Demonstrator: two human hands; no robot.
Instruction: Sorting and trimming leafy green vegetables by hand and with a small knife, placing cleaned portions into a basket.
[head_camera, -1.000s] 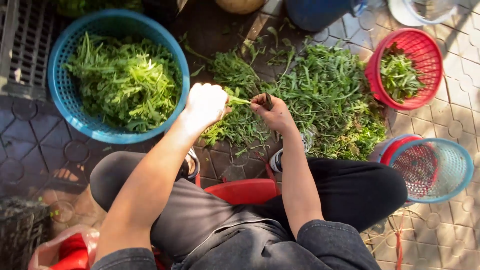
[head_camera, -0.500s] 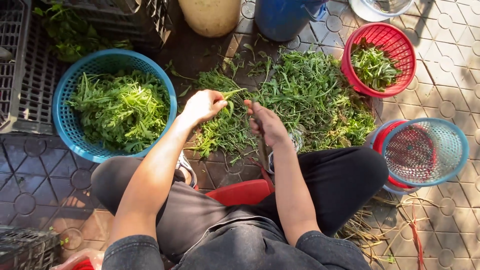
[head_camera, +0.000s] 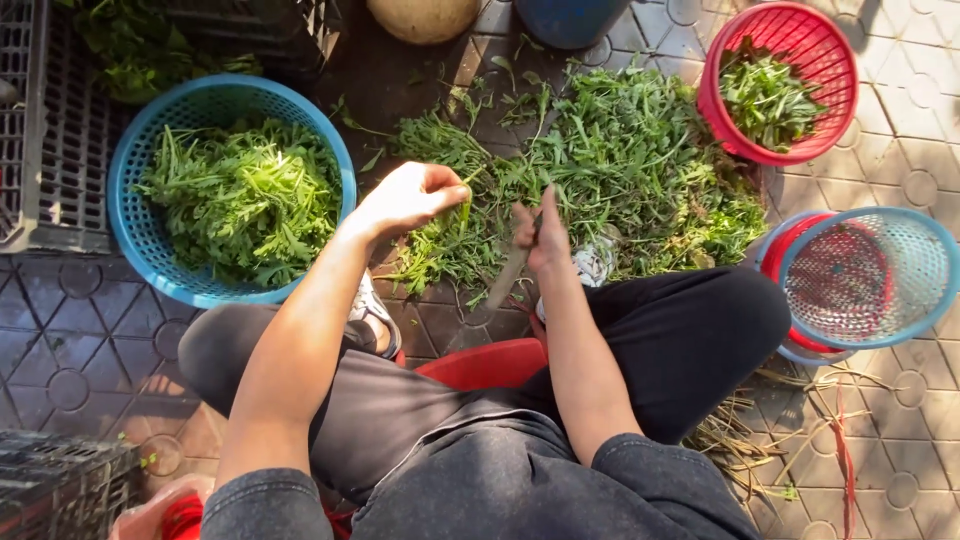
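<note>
I look straight down at my own lap: I sit on a low red stool (head_camera: 487, 362) on an outdoor floor of grey patterned paving tiles (head_camera: 900, 150), sunlit at the right and shaded at the left. My left hand (head_camera: 408, 197) is curled shut, pinching the stem of a leafy green sprig (head_camera: 470, 180) between thumb and fingers. My right hand (head_camera: 545, 235) is closed around the handle of a knife (head_camera: 500, 290), whose blade points down towards my knees. Both hands hover over a loose heap of green herbs (head_camera: 620, 170) spread directly on the tiles in front of me. To the left, just beside my left arm, a blue plastic basket (head_camera: 130, 215) holds a mound of greens. At the upper right, a red basket (head_camera: 830, 60) holds a smaller amount. At the right, by my knee, a blue basket nests in a red one (head_camera: 930, 300). Dark plastic crates (head_camera: 60, 150) stand along the left edge. Dry stalks (head_camera: 760, 430) lie scattered on the tiles by my right leg.
</note>
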